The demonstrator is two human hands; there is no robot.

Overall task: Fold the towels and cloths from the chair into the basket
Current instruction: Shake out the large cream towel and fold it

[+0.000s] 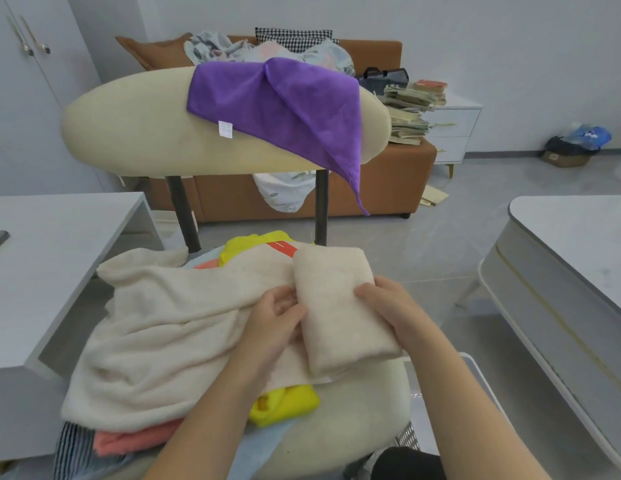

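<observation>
**Entry 1. Step in hand (my reading).** I am folding the cream towel [337,306]. 1 fold-over is made at its right end and the long remainder is unfolded.

**Entry 2. Hands.** The left hand [278,317] and right hand [382,299] sit close together, 1 on each side of the folded pad.
- Left: fingers curled in at the pad's left edge, pinching cloth.
- Right: fingers curled over the pad's right edge.
- Both are clamped on the same towel.

**Entry 3. Doing it well (judgement).**
- Pin the pad with the right hand so it cannot spring open.
- Smooth the loose run flat with the left hand before bringing it over.
- Match the edges, because thick pile hides a skewed fold.
- Lift clear of the heap below so no other cloth drags along.

**Entry 4. Towel, appearance.**
- It is cream, thick and fleecy.
- The pad lies between the hands.
- The rest spreads rumpled to the left of the left hand, over the chair seat [354,410].

**Entry 5. Also on the chair.**
- A yellow cloth [285,403] lies under the left forearm.
- A coral cloth [129,441] lies nearer me, left of that forearm.
- A purple cloth [278,102] hangs on the chair back [129,126], far beyond both hands.

**Entry 6. Basket [408,436].** It is white with a perforated wall, and stands just beside the seat under the right forearm.
</observation>
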